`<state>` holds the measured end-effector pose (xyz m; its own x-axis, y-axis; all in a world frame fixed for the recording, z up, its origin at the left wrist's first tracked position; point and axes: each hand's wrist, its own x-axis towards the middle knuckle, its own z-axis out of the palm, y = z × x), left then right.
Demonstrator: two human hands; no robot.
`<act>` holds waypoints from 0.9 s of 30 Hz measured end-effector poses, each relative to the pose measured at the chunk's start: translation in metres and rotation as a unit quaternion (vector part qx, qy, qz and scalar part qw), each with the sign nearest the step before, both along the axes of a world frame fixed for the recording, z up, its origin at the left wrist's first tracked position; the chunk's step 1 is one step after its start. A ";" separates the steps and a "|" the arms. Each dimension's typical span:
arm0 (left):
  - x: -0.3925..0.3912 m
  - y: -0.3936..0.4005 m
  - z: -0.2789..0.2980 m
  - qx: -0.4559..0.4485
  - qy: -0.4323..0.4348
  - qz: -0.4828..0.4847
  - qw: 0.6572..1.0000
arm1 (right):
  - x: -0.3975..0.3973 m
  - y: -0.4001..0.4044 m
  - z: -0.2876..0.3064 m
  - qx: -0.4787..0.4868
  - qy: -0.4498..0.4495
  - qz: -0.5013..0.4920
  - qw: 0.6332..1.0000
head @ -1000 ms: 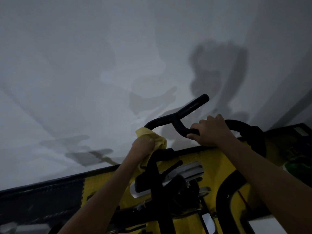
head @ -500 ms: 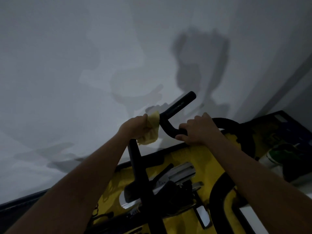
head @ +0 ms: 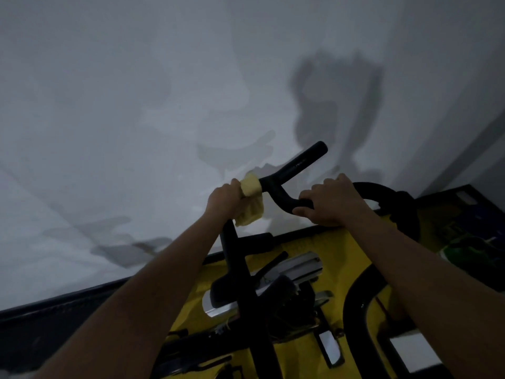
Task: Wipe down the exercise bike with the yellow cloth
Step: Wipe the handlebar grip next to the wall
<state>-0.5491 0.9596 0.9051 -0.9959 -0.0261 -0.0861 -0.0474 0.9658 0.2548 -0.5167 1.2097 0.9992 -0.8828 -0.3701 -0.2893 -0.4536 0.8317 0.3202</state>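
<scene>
At the top of the exercise bike (head: 246, 283), the left hand (head: 222, 199) is gripping the yellow cloth (head: 250, 199), wrapping it around the black handlebar (head: 295, 166) near its fork. Just beside it, the right hand (head: 332, 201) is closing bare around the handlebar's curved section, against a pale wall (head: 136, 105).

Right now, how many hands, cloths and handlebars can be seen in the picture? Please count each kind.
Hands: 2, the left hand and the right hand
Yellow cloths: 1, the yellow cloth, held by the left hand on the bar
Handlebars: 1, the black handlebar, gripped by the right hand
Total: 4
</scene>
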 end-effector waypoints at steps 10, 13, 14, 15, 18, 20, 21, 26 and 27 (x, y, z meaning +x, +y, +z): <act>0.089 0.002 0.019 0.262 -0.137 0.161 0.941 | 0.001 0.001 -0.003 -0.024 0.016 0.009 1.000; 0.122 0.008 0.031 0.353 -0.158 0.186 0.903 | 0.001 0.001 -0.003 -0.008 0.021 0.013 1.000; 0.120 0.008 0.029 0.368 -0.150 0.183 0.899 | 0.001 0.001 -0.003 -0.007 0.020 0.013 1.000; 0.115 0.007 0.026 0.368 -0.140 0.165 0.904 | 0.000 0.001 -0.002 -0.006 0.018 0.011 1.000; 0.074 0.000 0.009 0.300 -0.112 0.168 0.932 | -0.001 -0.001 -0.001 -0.007 0.004 0.002 1.000; 0.049 -0.006 0.000 0.170 -0.116 0.159 0.966 | 0.000 -0.001 -0.002 -0.013 0.003 -0.002 1.000; 0.038 -0.009 -0.002 0.117 -0.113 0.143 0.976 | 0.000 -0.001 -0.002 -0.018 0.004 -0.004 1.000; -0.002 -0.013 0.014 0.065 -0.126 0.043 0.989 | 0.001 -0.001 -0.002 -0.013 0.003 -0.008 1.000; -0.008 -0.012 0.013 0.048 -0.122 0.011 0.991 | 0.001 -0.002 -0.001 -0.007 0.000 -0.008 1.000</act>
<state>-0.5576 0.9479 0.9186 -0.9444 -0.0274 -0.3278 -0.1395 0.9359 0.3235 -0.5158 1.2075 0.9981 -0.8892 -0.3592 -0.2833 -0.4392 0.8438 0.3085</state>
